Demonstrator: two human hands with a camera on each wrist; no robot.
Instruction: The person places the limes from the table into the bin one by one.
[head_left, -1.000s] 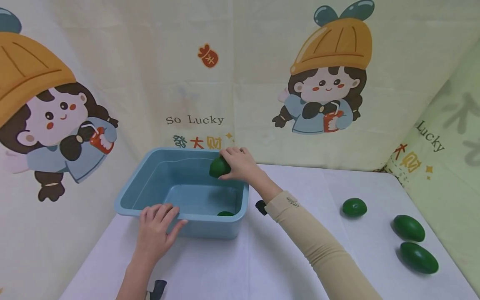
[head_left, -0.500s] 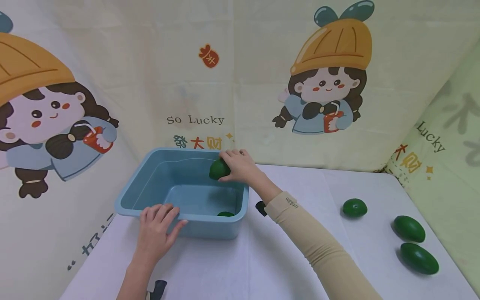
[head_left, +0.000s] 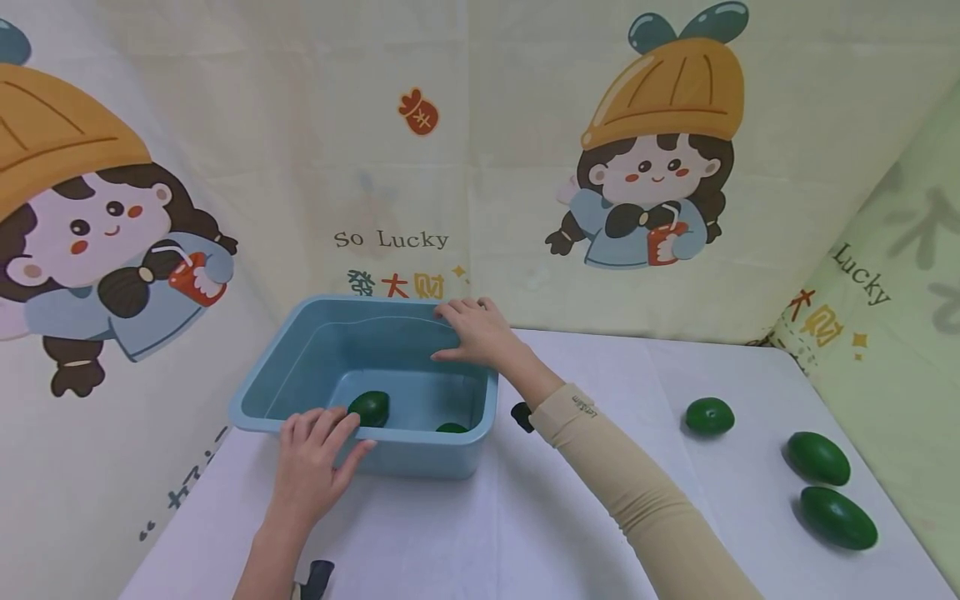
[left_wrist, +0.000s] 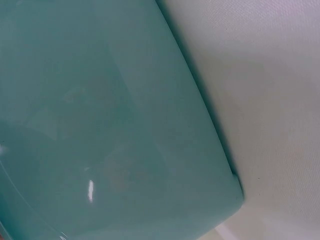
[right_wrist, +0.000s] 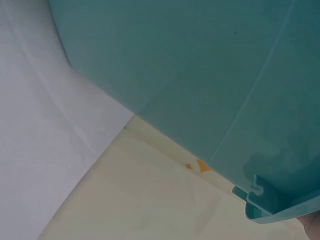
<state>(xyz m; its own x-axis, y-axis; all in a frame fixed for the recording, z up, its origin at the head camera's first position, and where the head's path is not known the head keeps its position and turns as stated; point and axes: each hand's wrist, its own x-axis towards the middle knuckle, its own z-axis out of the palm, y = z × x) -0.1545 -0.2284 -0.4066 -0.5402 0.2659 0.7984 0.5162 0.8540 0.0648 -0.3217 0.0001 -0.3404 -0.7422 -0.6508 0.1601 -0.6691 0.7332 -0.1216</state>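
Observation:
A blue plastic basin (head_left: 480, 408) stands on the table in the head view. My left hand (head_left: 311, 458) holds its front rim, fingers bent over the edge and thumb against the outer wall. Over the back right corner of the basin my right hand (head_left: 480, 333) has its fingers and thumb spread, with nothing between them. Inside lies a glossy dark green avocado (head_left: 370, 408), close to the left fingertips. The front wall mostly hides a second avocado (head_left: 452, 427). Both wrist views show the basin's outer wall (left_wrist: 125, 125); only a bit of the right hand appears in the right one.
Three more avocados lie on the white tablecloth at the right: a rounder avocado (head_left: 709, 416), a longer avocado (head_left: 819, 457), and the nearest avocado (head_left: 838, 517). A printed cloth backdrop (head_left: 510, 208) rises just behind the basin.
The avocado that my right hand held over the basin has been let go and now lies on the basin floor, further left. My right hand's fingers have spread; the left hand is unmoved.

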